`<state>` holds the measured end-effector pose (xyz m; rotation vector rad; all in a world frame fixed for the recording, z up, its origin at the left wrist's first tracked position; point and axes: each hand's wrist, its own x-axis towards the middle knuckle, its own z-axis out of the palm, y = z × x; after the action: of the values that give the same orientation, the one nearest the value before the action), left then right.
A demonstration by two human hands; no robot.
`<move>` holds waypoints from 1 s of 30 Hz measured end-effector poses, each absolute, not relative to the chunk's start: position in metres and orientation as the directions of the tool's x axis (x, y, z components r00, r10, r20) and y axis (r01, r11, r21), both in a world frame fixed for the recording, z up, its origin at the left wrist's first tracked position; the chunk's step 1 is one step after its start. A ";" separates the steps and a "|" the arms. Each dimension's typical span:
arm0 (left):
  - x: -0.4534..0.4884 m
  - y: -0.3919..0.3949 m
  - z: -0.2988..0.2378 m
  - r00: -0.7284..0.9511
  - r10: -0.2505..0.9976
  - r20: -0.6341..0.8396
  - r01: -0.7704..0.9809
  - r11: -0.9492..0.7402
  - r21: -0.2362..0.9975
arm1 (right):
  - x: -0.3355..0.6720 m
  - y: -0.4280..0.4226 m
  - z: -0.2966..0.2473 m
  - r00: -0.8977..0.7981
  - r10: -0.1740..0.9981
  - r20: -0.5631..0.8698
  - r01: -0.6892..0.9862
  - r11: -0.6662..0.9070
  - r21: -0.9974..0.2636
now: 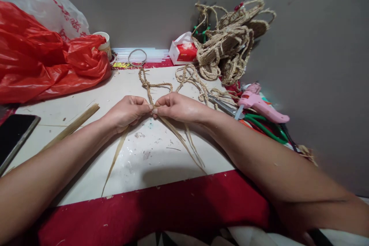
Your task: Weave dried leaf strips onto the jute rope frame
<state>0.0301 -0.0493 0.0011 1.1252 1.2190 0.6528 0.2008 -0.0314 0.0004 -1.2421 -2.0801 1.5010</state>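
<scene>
Where the two bare hands meet, the left hand [129, 111] and the right hand [180, 107] each have thumb and forefinger pressed together on a braided cord [148, 91], their tips just beside one another; how the lower fingers sit, I cannot tell. Neither hand is nearer, since the cord lies right between them, its long axis running away to the far side and leaning slightly left toward a knotted loop. On the near side, loose strands [184, 141] fan out, one to the left and others to the right, over a white sheet [132, 177]. Farther left lie a flat strip [77, 123] and a phone [15, 138]; to the right are a pink glue gun [263, 105] and, farther off, heaped braided rope [223, 42].
</scene>
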 end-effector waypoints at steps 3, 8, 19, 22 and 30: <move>0.031 -0.049 0.000 0.251 0.888 -0.386 0.213 0.338 0.917 | 0.199 -0.037 0.007 -0.584 0.795 -0.165 0.587 0.273 -0.762; 0.033 -0.049 -0.004 0.226 0.905 -0.360 0.214 0.314 0.925 | 0.203 -0.038 0.021 -0.581 0.802 -0.142 0.698 0.400 -0.594; 0.032 -0.053 -0.003 0.257 0.900 -0.351 0.089 0.340 0.936 | 0.185 -0.065 0.012 -0.539 0.812 -0.225 0.609 0.191 -0.769; 0.032 -0.056 -0.001 0.244 0.898 -0.366 0.067 0.361 0.930 | 0.183 -0.070 0.006 -0.525 0.842 -0.123 0.691 0.338 -0.639; 0.038 -0.060 -0.001 0.239 0.875 -0.422 -0.030 0.441 0.897 | 0.176 -0.085 0.001 -0.591 0.800 -0.105 0.790 0.548 -0.276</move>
<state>0.0381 -0.0601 -0.0005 0.9192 1.1643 0.7565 0.1764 -0.0849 0.0005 -1.4048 -2.7345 0.4622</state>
